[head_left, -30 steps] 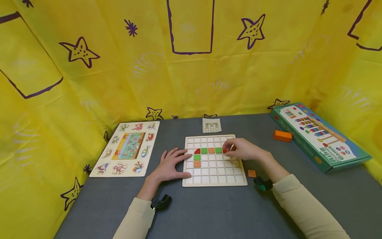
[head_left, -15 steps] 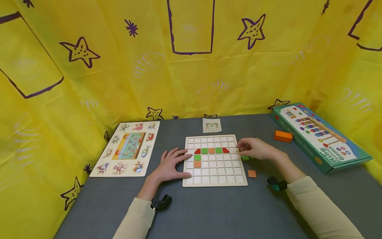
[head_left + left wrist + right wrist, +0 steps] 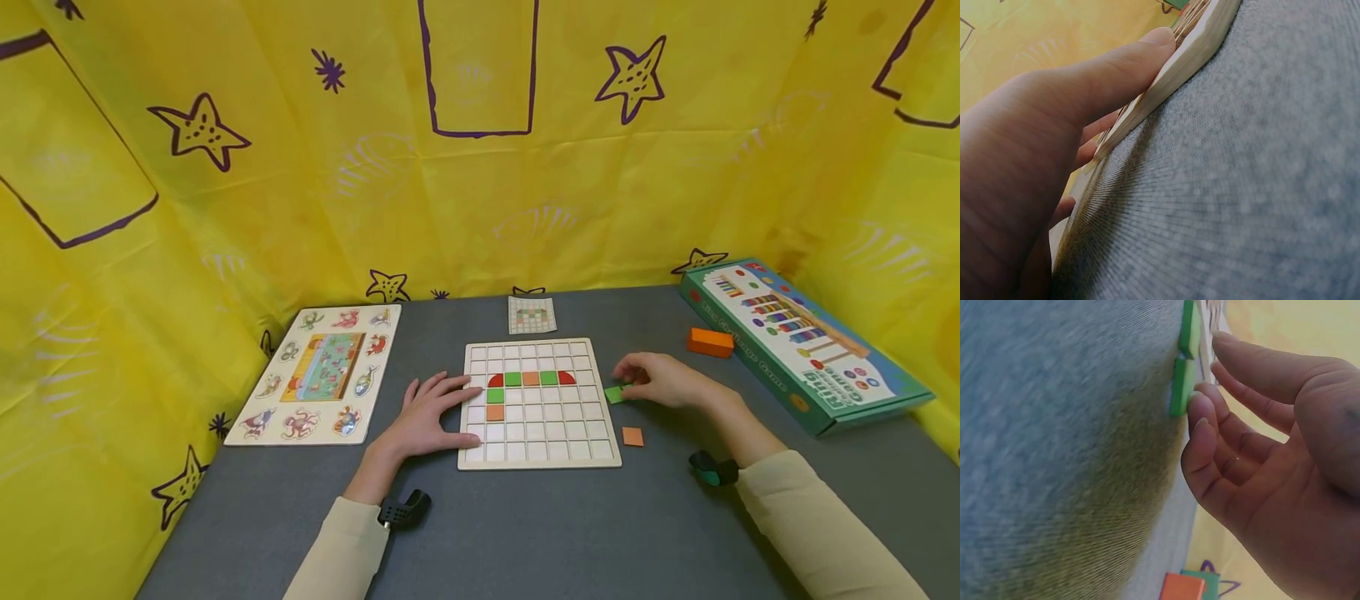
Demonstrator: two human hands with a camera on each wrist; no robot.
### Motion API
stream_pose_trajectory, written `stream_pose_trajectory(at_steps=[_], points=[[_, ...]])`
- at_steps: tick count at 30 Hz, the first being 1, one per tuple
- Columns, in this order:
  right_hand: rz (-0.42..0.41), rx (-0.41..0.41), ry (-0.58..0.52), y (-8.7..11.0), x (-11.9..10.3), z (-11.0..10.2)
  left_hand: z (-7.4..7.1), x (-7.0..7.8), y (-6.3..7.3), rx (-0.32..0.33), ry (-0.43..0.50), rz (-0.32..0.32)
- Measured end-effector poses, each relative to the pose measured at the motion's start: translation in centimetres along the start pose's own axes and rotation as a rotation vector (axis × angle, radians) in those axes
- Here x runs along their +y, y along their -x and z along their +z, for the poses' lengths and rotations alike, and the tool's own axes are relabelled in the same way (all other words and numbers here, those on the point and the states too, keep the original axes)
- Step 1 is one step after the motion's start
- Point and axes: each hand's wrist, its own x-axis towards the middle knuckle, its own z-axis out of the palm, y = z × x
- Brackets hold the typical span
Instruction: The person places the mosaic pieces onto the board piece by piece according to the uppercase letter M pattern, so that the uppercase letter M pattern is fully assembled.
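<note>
A wooden grid board [image 3: 555, 450] lies on the table, holding a row of red quarter-round, green and orange tiles [image 3: 531, 378], with a green and an orange tile [image 3: 496, 412] below its left end. My left hand [image 3: 423, 421] rests on the board's left edge, fingers spread; the thumb [image 3: 1116, 75] lies on the rim in the left wrist view. Right of the board, my right hand [image 3: 663, 385] hovers at two green tiles [image 3: 1181, 387], thumb and fingers apart with nothing between them. Whether a fingertip touches a tile is unclear. One loose orange tile [image 3: 632, 437] lies nearer.
A small pattern card [image 3: 532, 316] lies behind the board. To the left is a sea-animal puzzle board [image 3: 360, 429]. On the right are an orange block [image 3: 710, 342] and a green game box [image 3: 806, 342]. A yellow patterned cloth [image 3: 480, 217] hangs behind the table.
My right hand has let go of the red quarter-round tile at the row's right end and moved right, off the board, to the green tiles. My left hand has stayed put.
</note>
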Motion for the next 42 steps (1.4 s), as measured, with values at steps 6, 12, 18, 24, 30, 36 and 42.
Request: stream_pose_trajectory(at_steps=[6,12,18,24,30,36,42], points=[[0.04,-0.028,0.026,0.3,0.3,-0.2,-0.1,0.2,0.0,-0.002,0.0,0.001],[0.05,-0.03,0.046,0.5,0.6,-0.1,-0.1,0.2,0.1,-0.003,0.002,0.0],[0.034,-0.014,0.045,0.5,0.8,-0.1,0.0,0.1,0.0,-0.007,-0.002,-0.003],[0.029,-0.018,0.026,0.7,0.6,-0.7,0.0,0.0,0.0,-0.003,-0.004,-0.003],[0.014,-0.025,0.006,0.5,0.3,-0.7,0.0,-0.1,0.1,0.0,-0.001,-0.001],[-0.012,0.004,-0.001,-0.2,-0.4,-0.1,0.1,-0.1,0.1,0.002,-0.013,0.003],[-0.037,0.002,-0.032,-1.5,-1.8,0.5,0.2,-0.1,0.1,0.003,-0.01,0.006]])
